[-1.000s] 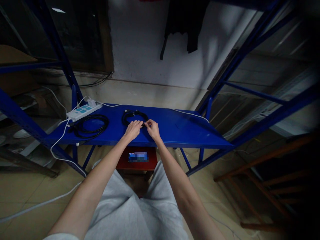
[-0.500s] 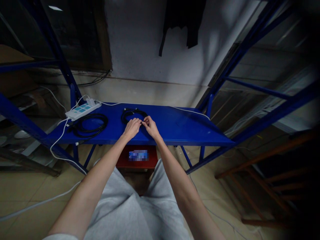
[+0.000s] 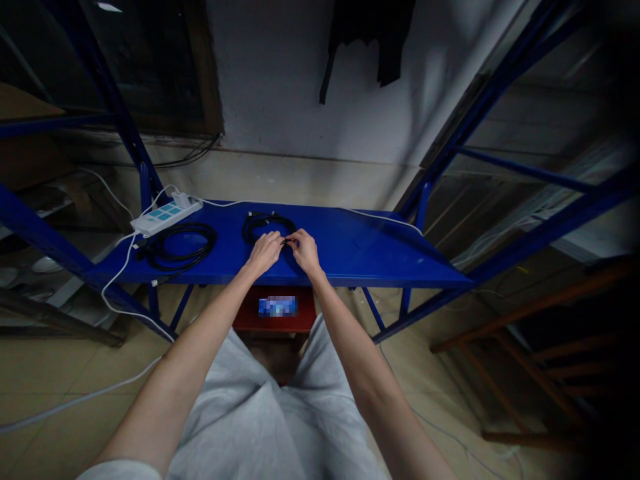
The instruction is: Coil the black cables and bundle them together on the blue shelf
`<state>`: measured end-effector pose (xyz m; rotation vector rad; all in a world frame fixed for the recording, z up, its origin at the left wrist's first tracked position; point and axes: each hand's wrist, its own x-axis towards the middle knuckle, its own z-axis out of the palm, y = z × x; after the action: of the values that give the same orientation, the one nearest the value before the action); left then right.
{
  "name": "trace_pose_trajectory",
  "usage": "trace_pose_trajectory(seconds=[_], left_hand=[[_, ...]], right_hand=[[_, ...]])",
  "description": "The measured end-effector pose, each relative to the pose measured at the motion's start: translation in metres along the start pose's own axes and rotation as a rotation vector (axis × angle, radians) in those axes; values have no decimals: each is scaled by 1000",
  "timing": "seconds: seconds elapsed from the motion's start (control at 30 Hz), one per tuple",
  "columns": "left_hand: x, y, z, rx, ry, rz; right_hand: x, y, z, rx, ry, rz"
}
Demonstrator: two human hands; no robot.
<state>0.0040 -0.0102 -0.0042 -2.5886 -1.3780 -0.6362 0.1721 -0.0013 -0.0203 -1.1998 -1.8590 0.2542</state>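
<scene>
On the blue desk: both hands met at the near middle, over a small coil of black cable.
Left hand (image 3: 265, 251): lay palm down on the near edge of the small black cable coil (image 3: 261, 223), fingers curled onto the cable; it gripped the strand, though how firmly could not be told.
Right hand (image 3: 305, 249): rested just beside the left, thumb and forefinger pinched on a short end of the same cable, which ran between the two hands.
Small black cable coil: lay flat on the blue desk (image 3: 380, 257), its far loop showing beyond the knuckles, its near part hidden under the left hand.
Larger black cable coil (image 3: 183, 243): lay flat toward the desk's left end, well apart from the hands and untouched.
White power strip (image 3: 166, 216): sat at the far left corner of the desk, just behind the larger coil, with teal sockets on top and a white plug in its far end.
White cord (image 3: 117, 283): dropped from the strip over the desk's left edge to the tiled floor.
Thin white wire (image 3: 380, 217): ran along the desk's back edge toward the right.
Red stool (image 3: 250, 319): stood under the desk, between the person's knees.
Dark garment (image 3: 370, 33): hung on the white wall above.
Blue rack posts (image 3: 120, 113): rose at either side of the desk.
</scene>
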Motion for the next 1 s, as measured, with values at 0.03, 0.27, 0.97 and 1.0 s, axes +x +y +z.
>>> trace_pose_trajectory(seconds=[0.03, 0.27, 0.97, 1.0], left_hand=[[0, 0, -1, 3, -2, 1], [-1, 2, -3, 22, -11, -8], [-2, 3, -5, 16, 11, -42], [-2, 3, -4, 18, 16, -42]], right_hand=[[-1, -2, -1, -17, 17, 2], [-3, -11, -3, -70, 62, 2], [8, 15, 11, 422, -65, 188], [8, 15, 12, 424, -63, 182]])
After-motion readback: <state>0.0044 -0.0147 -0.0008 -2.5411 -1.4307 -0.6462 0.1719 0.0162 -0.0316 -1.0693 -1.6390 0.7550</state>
